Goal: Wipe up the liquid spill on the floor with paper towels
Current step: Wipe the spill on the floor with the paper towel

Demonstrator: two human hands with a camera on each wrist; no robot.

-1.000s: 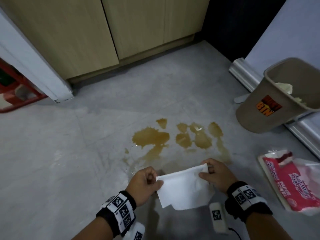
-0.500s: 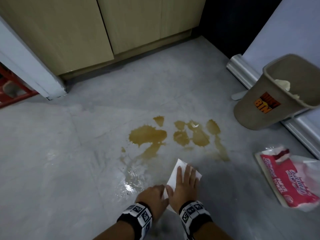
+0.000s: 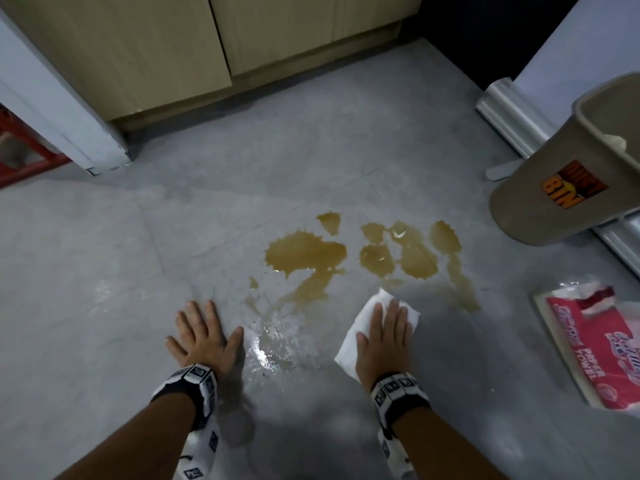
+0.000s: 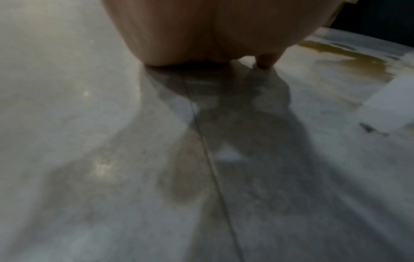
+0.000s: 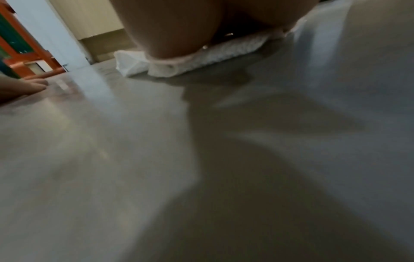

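Note:
A brown liquid spill (image 3: pixel 306 254) lies in several puddles on the grey floor, with a thin wet smear (image 3: pixel 273 334) trailing toward me. My right hand (image 3: pixel 386 327) presses flat, fingers straight, on a folded white paper towel (image 3: pixel 349 344) just below the right puddles (image 3: pixel 412 254). In the right wrist view the towel (image 5: pixel 134 63) bulges out under the palm (image 5: pixel 174 31). My left hand (image 3: pixel 201 337) lies flat on bare floor left of the smear, holding nothing. In the left wrist view the palm (image 4: pixel 201 31) rests on the floor with the spill (image 4: pixel 349 58) beyond.
A tan bin (image 3: pixel 568 174) stands at the right with crumpled paper inside. A red paper towel pack (image 3: pixel 595 344) lies on the floor at the right edge. Wooden cabinets (image 3: pixel 173 46) run along the back, and a white door frame (image 3: pixel 62 109) stands at the left.
Both hands held the towel in the air a second ago, then set it on the floor. The left hand has let go and moved left onto bare floor; the right hand presses the towel nearer the puddles.

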